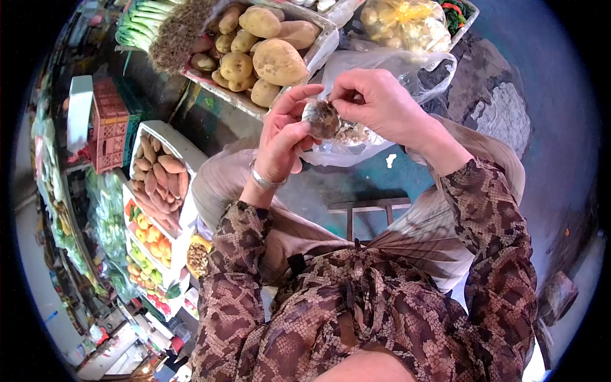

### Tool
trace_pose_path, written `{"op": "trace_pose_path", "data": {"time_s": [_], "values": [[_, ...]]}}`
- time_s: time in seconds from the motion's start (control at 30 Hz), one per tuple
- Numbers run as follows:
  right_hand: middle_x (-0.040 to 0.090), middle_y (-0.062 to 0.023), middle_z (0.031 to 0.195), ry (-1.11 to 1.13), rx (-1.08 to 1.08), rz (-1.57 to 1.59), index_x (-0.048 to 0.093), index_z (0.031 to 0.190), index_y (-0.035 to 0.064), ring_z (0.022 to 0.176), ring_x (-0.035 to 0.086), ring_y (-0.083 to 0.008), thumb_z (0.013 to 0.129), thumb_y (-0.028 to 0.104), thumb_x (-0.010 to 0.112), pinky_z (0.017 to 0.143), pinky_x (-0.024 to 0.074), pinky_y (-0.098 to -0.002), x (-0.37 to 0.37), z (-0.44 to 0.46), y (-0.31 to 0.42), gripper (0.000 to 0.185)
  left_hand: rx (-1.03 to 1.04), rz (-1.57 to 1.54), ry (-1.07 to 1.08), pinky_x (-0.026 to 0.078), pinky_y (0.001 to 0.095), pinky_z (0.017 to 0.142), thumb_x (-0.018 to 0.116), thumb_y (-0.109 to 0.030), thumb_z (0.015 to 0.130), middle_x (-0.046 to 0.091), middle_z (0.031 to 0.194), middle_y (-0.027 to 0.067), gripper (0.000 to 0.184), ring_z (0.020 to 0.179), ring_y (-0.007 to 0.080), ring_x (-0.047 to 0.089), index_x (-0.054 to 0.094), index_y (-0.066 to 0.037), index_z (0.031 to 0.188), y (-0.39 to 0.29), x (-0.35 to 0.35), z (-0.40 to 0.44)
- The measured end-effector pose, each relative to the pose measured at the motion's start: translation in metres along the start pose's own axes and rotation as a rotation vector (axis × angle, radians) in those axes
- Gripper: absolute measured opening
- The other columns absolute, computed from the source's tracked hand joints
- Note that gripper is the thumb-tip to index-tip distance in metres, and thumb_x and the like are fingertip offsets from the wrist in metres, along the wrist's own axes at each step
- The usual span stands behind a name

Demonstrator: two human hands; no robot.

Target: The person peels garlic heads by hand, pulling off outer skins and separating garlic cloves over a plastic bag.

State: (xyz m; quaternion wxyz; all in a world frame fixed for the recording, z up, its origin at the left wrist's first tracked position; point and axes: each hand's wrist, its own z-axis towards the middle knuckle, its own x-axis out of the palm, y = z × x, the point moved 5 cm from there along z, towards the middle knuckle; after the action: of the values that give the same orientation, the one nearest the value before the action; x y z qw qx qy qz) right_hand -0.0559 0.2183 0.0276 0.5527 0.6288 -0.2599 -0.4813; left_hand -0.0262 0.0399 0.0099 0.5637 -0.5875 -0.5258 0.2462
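Observation:
My left hand (284,132), with a metal band at the wrist, holds a round brown and whitish bulb (322,119) between thumb and fingers. Its exact kind is hard to tell. My right hand (377,103) is closed in a pinch at the bulb's upper right edge; whatever lies between its fingertips is too small to make out. Below both hands an open clear plastic bag (349,155) hangs between the knees, with pale brownish scraps (351,133) inside it.
Ahead stands a white box (326,48) of potatoes (279,62), beside leeks (141,24) and a yellow-tied bag (407,24) of pale round produce. On the left are sweet potatoes (159,176), fruit trays (151,237) and a red crate (109,124). A metal bar frame (369,205) sits between the legs.

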Motion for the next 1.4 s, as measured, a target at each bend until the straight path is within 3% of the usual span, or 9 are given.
{"op": "trace_pose_path", "data": {"time_s": [0.03,0.1,0.33,0.5,0.97,1.03,1.1,1.33,1.4], "values": [[0.060,-0.0052,0.073,-0.002,0.001,-0.001,0.064,0.091,-0.0027,0.067,0.055,-0.0111,0.088,0.005,0.066,0.063,0.0464,-0.0279,0.000,0.000,0.001,0.009,0.004,0.020,0.002,0.043,0.0161,0.061,0.063,-0.026,0.081,0.064,0.103,0.0020,0.066,0.074,0.0046,0.056,0.049,-0.002,0.140,0.000,0.001,0.000],[0.062,-0.0165,0.074,-0.014,0.003,-0.037,0.062,0.087,-0.0019,0.068,0.059,-0.0305,0.082,0.013,0.067,0.067,0.0479,-0.0386,-0.001,0.000,0.002,0.016,-0.008,-0.006,-0.006,0.044,0.0163,0.062,0.063,-0.027,0.081,0.064,0.104,0.0023,0.065,0.075,0.0052,0.057,0.049,-0.002,0.139,-0.001,0.001,0.000],[0.064,-0.0185,0.078,-0.076,0.098,0.065,0.062,0.088,-0.0015,0.074,0.062,-0.0372,0.081,0.013,0.066,0.069,0.0493,-0.0410,-0.004,0.002,-0.008,0.017,-0.050,-0.115,-0.066,0.053,0.0241,0.056,0.063,-0.032,0.078,0.065,0.114,0.0124,0.068,0.076,0.0134,0.063,0.050,0.000,0.137,-0.003,0.000,0.003],[0.066,-0.0202,0.083,-0.081,0.113,-0.097,0.063,0.090,-0.0025,0.081,0.063,-0.0396,0.084,0.014,0.063,0.074,0.0496,-0.0430,-0.014,0.000,-0.002,0.017,-0.053,-0.152,-0.027,0.048,0.0243,0.056,0.058,-0.033,0.081,0.065,0.119,0.0128,0.064,0.075,0.0138,0.060,0.051,0.000,0.136,-0.003,-0.011,0.001],[0.064,-0.0177,0.076,-0.018,0.093,0.046,0.066,0.091,-0.0026,0.072,0.063,-0.0315,0.087,0.018,0.067,0.069,0.0488,-0.0399,-0.004,-0.003,0.000,0.021,-0.077,-0.132,-0.121,0.052,0.0232,0.060,0.052,-0.031,0.088,0.069,0.110,0.0120,0.057,0.079,0.0139,0.064,0.049,-0.002,0.137,-0.003,-0.010,0.002],[0.063,-0.0167,0.073,-0.045,0.083,0.092,0.066,0.089,-0.0028,0.069,0.062,-0.0300,0.087,0.017,0.067,0.067,0.0484,-0.0392,-0.003,-0.003,-0.002,0.020,-0.102,-0.166,-0.051,0.046,0.0173,0.061,0.052,-0.021,0.091,0.067,0.105,0.0012,0.046,0.080,0.0056,0.062,0.054,-0.003,0.133,-0.002,-0.006,0.002],[0.061,-0.0037,0.072,0.016,0.124,0.057,0.067,0.095,-0.0042,0.069,0.053,-0.0082,0.090,0.010,0.069,0.064,0.0461,-0.0275,0.000,-0.004,-0.004,0.015,-0.109,-0.115,-0.063,0.045,0.0167,0.060,0.053,-0.021,0.091,0.067,0.105,0.0005,0.045,0.079,0.0044,0.060,0.055,-0.002,0.132,0.000,-0.007,0.001],[0.056,-0.0025,0.068,0.022,0.153,0.089,0.060,0.085,-0.0037,0.065,0.049,-0.0083,0.085,0.006,0.066,0.061,0.0448,-0.0279,0.006,-0.004,-0.004,0.011,-0.096,-0.062,-0.060,0.046,0.0155,0.061,0.053,-0.021,0.092,0.067,0.104,-0.0002,0.044,0.079,0.0033,0.060,0.057,-0.001,0.130,0.004,-0.006,0.000],[0.060,-0.0117,0.067,-0.017,0.149,0.133,0.060,0.084,-0.0028,0.060,0.056,-0.0202,0.081,0.010,0.065,0.061,0.0479,-0.0366,0.006,-0.003,-0.005,0.014,-0.123,-0.088,-0.065,0.048,0.0161,0.061,0.051,-0.022,0.092,0.067,0.105,0.0005,0.044,0.081,0.0043,0.062,0.056,-0.002,0.131,0.000,-0.003,0.000]]}}
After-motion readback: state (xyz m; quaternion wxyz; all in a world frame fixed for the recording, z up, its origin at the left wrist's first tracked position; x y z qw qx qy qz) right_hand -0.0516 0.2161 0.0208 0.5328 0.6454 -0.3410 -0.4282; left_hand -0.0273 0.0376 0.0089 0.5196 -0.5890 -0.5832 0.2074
